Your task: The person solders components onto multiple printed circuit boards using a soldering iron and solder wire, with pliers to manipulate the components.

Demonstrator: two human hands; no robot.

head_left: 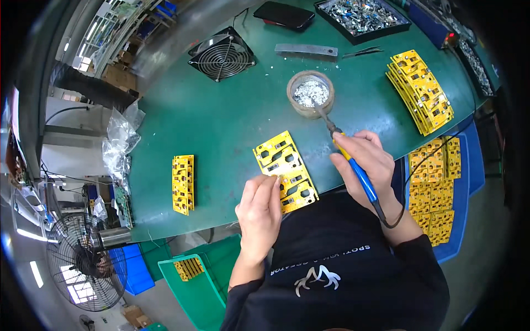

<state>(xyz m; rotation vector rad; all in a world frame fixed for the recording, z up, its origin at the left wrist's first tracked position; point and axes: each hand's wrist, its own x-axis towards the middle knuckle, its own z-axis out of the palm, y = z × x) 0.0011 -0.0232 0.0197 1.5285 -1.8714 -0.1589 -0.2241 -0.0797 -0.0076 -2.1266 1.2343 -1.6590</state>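
Across most of the scene, a green table [232, 116]. Just beside it at right, a blue bin [459, 204] with rows of yellow boards; at near left, a green bin [182, 300] with a few more, and farther left a caged floor fan [85, 262]. At far right, a shallow black tray [364, 36] of small metallic parts; nearer, a fanned stack [422, 91] of yellow boards. Near the middle, flat on the table, a single yellow board [292, 163]. At far left, a square black fan [222, 58]; nearer, a small board stack [182, 185]. At the single board's left edge, the left hand [259, 212], fingertips bunched; impossible to tell whether pinched shut. Farther right, the right hand [369, 163], wrapped firmly around a blue-and-yellow soldering iron [361, 179], tip inside a round bowl [291, 91] of whitish bits. Beyond, a dark phone-like slab [284, 15], a grey strip [306, 50] and thin tweezers [361, 52].
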